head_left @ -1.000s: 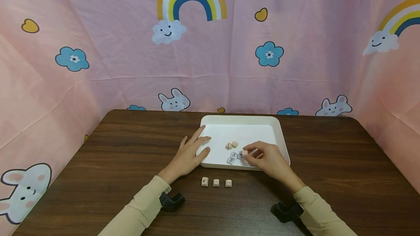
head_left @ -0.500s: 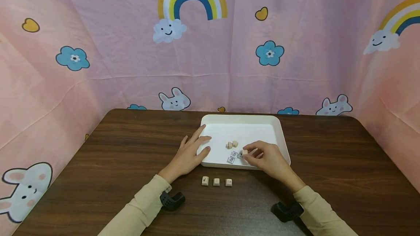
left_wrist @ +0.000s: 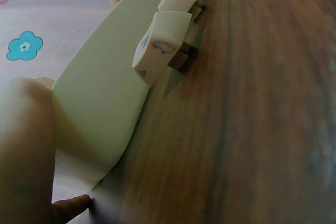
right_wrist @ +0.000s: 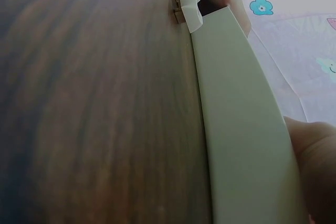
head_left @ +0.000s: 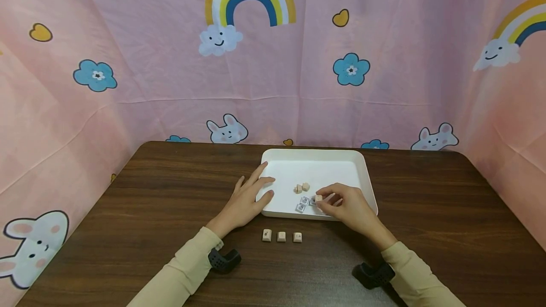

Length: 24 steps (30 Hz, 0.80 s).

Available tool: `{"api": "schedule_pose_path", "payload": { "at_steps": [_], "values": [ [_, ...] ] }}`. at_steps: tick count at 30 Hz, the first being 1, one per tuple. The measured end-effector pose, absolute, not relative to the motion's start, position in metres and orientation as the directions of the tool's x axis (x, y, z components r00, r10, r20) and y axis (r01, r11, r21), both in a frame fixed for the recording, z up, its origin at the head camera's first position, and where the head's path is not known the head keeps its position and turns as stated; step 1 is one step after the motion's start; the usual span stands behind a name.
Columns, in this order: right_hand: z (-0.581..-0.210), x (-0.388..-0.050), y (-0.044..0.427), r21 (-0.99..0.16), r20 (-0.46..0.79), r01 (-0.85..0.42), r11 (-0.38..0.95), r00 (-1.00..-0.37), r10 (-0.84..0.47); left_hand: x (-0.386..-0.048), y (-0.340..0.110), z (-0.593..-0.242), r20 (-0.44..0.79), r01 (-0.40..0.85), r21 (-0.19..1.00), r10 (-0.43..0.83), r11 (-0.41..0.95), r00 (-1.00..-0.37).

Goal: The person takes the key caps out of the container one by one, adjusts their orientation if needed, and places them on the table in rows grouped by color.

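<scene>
My right hand (head_left: 351, 206) pinches a small cream keycap (head_left: 318, 198) between thumb and fingertips, low over the front of the white tray (head_left: 324, 167). Close beside that keycap lies a grey-and-white square piece (head_left: 313, 201), partly covered by it. Two similar square pieces (head_left: 300, 207) sit just left of it. Several cream keycaps (head_left: 298, 188) lie together farther back in the tray. My left hand (head_left: 243, 203) rests at the tray's left rim with fingers spread. Both wrist views show the tray's outer wall (left_wrist: 105, 72); it hides the pinched keycap there.
Three cream keycaps (head_left: 281, 237) stand in a row on the brown wooden table (head_left: 179, 193), in front of the tray. In the left wrist view, the nearest keycap (left_wrist: 165, 43) shows printed marks and a dark block beneath. A pink patterned cloth (head_left: 273, 75) hangs behind the table.
</scene>
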State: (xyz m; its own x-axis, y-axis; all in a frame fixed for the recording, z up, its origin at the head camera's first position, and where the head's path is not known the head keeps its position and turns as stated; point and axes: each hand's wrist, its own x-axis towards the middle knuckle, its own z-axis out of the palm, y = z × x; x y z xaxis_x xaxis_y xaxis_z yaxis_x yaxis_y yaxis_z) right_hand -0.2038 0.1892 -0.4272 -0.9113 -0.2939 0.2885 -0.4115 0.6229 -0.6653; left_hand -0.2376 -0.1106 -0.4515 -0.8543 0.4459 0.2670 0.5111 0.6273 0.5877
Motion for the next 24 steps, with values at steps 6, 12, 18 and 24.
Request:
{"api": "schedule_pose_path", "payload": {
  "at_steps": [6,12,18,24],
  "values": [
    [-0.4271,-0.2033,0.1896,-0.662,0.28,-0.404,0.631,-0.915,-0.292,-0.2373,-0.1104,-0.4512,0.27,0.513,0.588,0.446,0.625,-0.853],
    [-0.4268,-0.2033,0.1898,-0.665,0.274,-0.401,0.63,-0.916,-0.293,-0.2374,-0.1099,-0.4511,0.272,0.514,0.586,0.446,0.626,-0.853],
    [-0.4271,-0.2037,0.1897,-0.662,0.276,-0.404,0.631,-0.915,-0.295,-0.2376,-0.1099,-0.451,0.272,0.515,0.585,0.446,0.626,-0.853],
    [-0.4272,-0.2036,0.1897,-0.66,0.273,-0.403,0.634,-0.915,-0.296,-0.2371,-0.1102,-0.4505,0.271,0.514,0.585,0.446,0.627,-0.853]
  ]
}}
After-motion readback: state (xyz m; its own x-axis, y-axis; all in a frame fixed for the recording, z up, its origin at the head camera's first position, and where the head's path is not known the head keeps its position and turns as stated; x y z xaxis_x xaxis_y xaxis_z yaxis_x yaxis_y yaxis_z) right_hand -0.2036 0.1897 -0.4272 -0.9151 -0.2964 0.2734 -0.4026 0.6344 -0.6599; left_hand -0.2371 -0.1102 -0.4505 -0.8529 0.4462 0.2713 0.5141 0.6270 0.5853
